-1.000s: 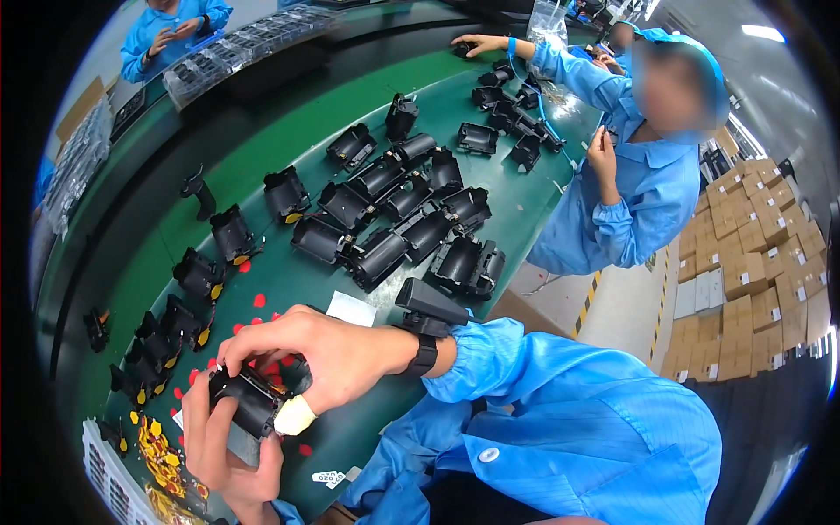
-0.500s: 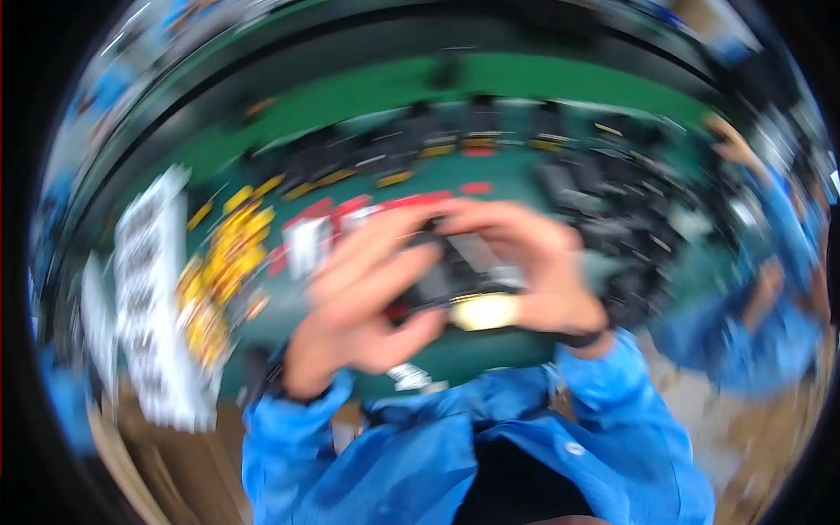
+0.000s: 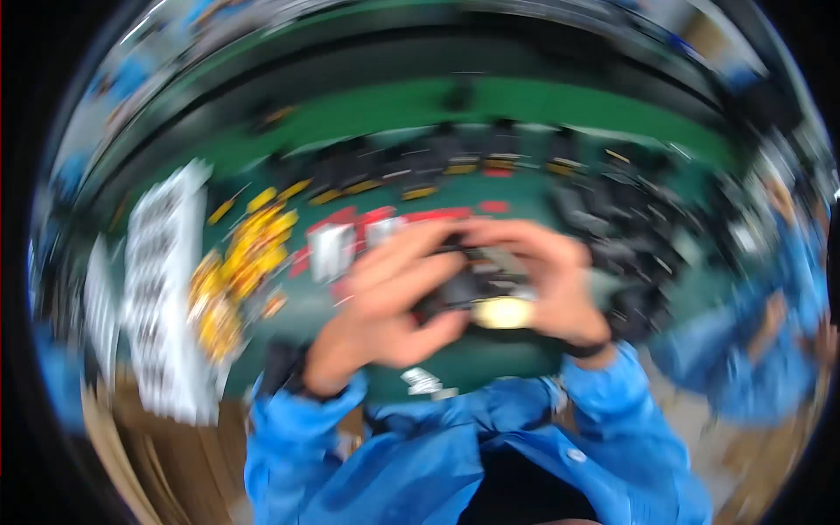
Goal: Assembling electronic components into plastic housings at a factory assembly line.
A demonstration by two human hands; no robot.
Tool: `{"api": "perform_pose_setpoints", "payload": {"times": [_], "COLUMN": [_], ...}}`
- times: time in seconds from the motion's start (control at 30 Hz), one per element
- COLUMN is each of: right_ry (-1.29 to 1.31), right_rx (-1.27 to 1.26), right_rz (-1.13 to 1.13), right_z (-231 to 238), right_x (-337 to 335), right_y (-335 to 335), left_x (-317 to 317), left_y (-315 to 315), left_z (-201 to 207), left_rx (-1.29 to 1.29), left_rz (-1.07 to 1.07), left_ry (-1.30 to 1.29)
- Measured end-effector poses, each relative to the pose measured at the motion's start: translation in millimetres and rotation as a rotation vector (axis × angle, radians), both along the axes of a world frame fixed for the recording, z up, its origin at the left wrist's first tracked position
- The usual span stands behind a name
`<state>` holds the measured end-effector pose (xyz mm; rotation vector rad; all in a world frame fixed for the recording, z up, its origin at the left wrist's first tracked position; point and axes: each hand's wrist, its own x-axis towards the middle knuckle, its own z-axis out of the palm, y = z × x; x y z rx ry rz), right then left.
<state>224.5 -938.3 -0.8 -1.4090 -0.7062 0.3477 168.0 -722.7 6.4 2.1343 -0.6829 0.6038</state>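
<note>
My left hand [image 3: 389, 302] and my right hand [image 3: 562, 278] meet over the middle of the table. Between them is a small black boxy device [image 3: 461, 289], with a bright pale-yellow end [image 3: 503, 312] facing me. The left fingers and thumb close on its left side; the right fingers curve over its far edge, with the thumb by the yellow end. Motion blur and the fingers hide its details. Just left of the hands lie red pieces with white packets [image 3: 332, 252]. A small white printed slip [image 3: 422, 381] rests near the table's front edge.
Yellow parts [image 3: 258, 247] and a long white tray [image 3: 162, 302] occupy the left. Black units with yellow edges [image 3: 424, 171] line the back. Black parts [image 3: 621, 232] are heaped on the right, near a co-worker's blue sleeve [image 3: 739, 350]. The table [image 3: 507, 354] is green.
The view has shifted, so the table and my hands appear slightly further right. Both hands keep their hold on the black device. The co-worker's raised hand at the right has moved lower and outward.
</note>
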Motion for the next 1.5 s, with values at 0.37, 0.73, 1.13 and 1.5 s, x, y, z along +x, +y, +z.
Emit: {"api": "perform_pose_setpoints", "payload": {"times": [0.37, 0.73, 1.13, 1.5], "right_ry": [-0.327, -0.445, -0.399, 0.169], "right_rx": [-0.042, -0.019, -0.047, 0.301], "right_rz": [-0.052, -0.131, -0.156, -0.257], "right_z": [0, -9, -5, -1], "right_x": [-2, -5, -6, 1], "right_y": [-5, 2, -4, -6], "left_x": [-1, -3, -3, 7], "left_y": [3, 9, 6, -9], "left_z": [-7, -7, -5, 10], "left_rx": [-0.093, -0.030, 0.040, 0.062], "left_rz": [0.029, 0.094, 0.128, 0.162], "left_ry": [0.126, 0.090, 0.066, -0.043]}}
